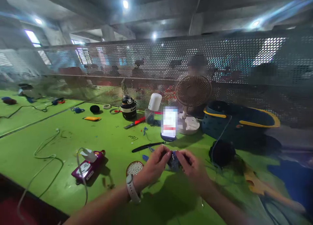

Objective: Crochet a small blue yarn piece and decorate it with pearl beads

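A small blue-violet yarn piece [174, 162], seemingly knitted or crocheted, is pinched between both hands above the green table [110, 143]. My left hand [157, 161], with a white watch on the wrist, grips its left edge between thumb and fingers. On the other side, my right hand [193, 169] is closed on its right edge. Shiny specks show on the piece, too small to name. Beside my left hand sits a round dish of white beads [135, 168]. Beyond the hands a lit phone [169, 123] stands upright.
A fan [193, 94], a dark blue basket with yellow handles [239, 123] and a dark yarn ball [222, 153] are behind and right. A purple power strip [89, 166] with cables lies left. A black jar [128, 108] and red-handled knife [135, 122] stand near the perforated screen [146, 61].
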{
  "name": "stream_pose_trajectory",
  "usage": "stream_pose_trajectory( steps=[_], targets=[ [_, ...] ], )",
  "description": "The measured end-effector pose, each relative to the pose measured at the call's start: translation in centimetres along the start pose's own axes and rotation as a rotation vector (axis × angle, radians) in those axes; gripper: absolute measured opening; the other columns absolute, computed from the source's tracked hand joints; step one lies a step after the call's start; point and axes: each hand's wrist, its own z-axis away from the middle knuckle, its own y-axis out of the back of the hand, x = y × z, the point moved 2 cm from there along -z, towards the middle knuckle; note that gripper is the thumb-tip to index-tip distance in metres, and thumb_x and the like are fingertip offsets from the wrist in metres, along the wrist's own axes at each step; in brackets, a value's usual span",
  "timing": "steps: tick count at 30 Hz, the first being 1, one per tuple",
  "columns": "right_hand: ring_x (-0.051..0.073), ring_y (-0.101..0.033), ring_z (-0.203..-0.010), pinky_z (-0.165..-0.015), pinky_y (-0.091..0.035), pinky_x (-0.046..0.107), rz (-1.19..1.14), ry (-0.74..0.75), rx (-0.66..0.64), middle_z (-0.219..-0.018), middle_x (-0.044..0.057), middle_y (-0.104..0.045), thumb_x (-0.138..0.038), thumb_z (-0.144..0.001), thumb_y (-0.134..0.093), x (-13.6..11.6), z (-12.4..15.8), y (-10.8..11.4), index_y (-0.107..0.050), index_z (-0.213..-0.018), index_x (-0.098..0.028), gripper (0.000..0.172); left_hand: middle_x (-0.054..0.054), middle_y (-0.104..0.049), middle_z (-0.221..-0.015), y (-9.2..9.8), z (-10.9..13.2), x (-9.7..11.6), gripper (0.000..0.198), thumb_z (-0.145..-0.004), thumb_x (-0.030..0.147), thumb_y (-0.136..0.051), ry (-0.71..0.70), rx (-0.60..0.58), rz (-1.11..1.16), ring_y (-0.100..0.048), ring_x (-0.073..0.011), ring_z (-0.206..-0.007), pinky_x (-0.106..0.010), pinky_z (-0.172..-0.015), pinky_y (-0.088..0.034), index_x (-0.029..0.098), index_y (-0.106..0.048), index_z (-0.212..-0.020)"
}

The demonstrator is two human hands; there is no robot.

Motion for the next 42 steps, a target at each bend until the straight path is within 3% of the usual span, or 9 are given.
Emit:
stream_pose_trajectory(
  steps=[7, 15, 25, 30, 36, 42],
  targets=[
    [0.013, -0.046, -0.059, -0.053, -0.040, 0.023, -0.112, 0.005, 0.076, -0.064, -0.002, -0.051, -0.056, -0.085, -0.055, 1.1, 0.1, -0.7, -0.058, -0.075, -0.020, 0.037, 0.004, -0.040, -0.072, -1.2, 0.0, -1.4, 0.035, -0.084, 0.053, -0.059, -0.022, 0.177, 0.225, -0.035, -0.0123, -0.067, -0.025, -0.062, -0.034, 0.020, -0.049, -0.079],
    [0.014, -0.050, -0.061, -0.057, -0.041, 0.023, -0.051, -0.019, 0.077, -0.065, -0.002, -0.056, -0.053, -0.084, -0.057, 1.0, -0.2, -0.1, -0.060, -0.073, -0.020, 0.035, -0.001, -0.050, -0.081, -0.6, -0.5, -1.7, 0.031, -0.085, 0.050, -0.060, 0.054, 0.119, 0.250, -0.044, -0.0156, -0.075, -0.027, -0.068, -0.039, 0.019, -0.057, -0.080],
    [0.014, -0.050, -0.061, -0.055, -0.041, 0.022, -0.012, 0.006, 0.062, -0.065, -0.002, -0.055, -0.053, -0.087, -0.054, 2.0, -1.0, -0.1, -0.060, -0.074, -0.021, 0.035, 0.005, -0.043, -0.068, -1.0, -1.8, -2.3, 0.036, -0.077, 0.050, -0.069, 0.133, 0.079, 0.444, -0.037, -0.0090, -0.060, -0.021, -0.057, -0.032, 0.018, -0.052, -0.078],
    [0.015, -0.053, -0.062, -0.058, -0.044, 0.022, -0.023, 0.054, 0.065, -0.067, -0.001, -0.059, -0.052, -0.088, -0.053, 2.1, -1.0, -0.4, -0.061, -0.077, -0.021, 0.034, 0.002, -0.049, -0.072, -0.5, -1.9, -3.1, 0.036, -0.073, 0.046, -0.075, 0.222, 0.039, 0.552, -0.042, -0.0082, -0.060, -0.021, -0.057, -0.033, 0.017, -0.056, -0.081],
    [0.017, -0.059, -0.069, -0.063, -0.047, 0.025, -0.005, -0.052, 0.080, -0.076, 0.001, -0.066, -0.051, -0.085, -0.058, 2.4, -0.8, -0.2, -0.068, -0.085, -0.021, 0.032, 0.002, -0.052, -0.072, 0.4, -1.5, -3.7, 0.036, -0.087, 0.053, -0.055, 0.166, 0.091, 0.447, -0.044, -0.0096, -0.062, -0.022, -0.056, -0.032, 0.018, -0.060, -0.092],
    [0.020, -0.060, -0.073, -0.063, -0.047, 0.027, -0.065, -0.131, 0.087, -0.073, 0.002, -0.066, -0.054, -0.083, -0.058, 1.8, -0.9, -0.1, -0.068, -0.076, -0.020, 0.036, 0.002, -0.052, -0.072, 0.0, -1.4, -3.4, 0.036, -0.077, 0.050, -0.069, 0.129, 0.123, 0.266, -0.044, -0.0109, -0.064, -0.024, -0.059, -0.034, 0.016, -0.058, -0.080]
  ],
)
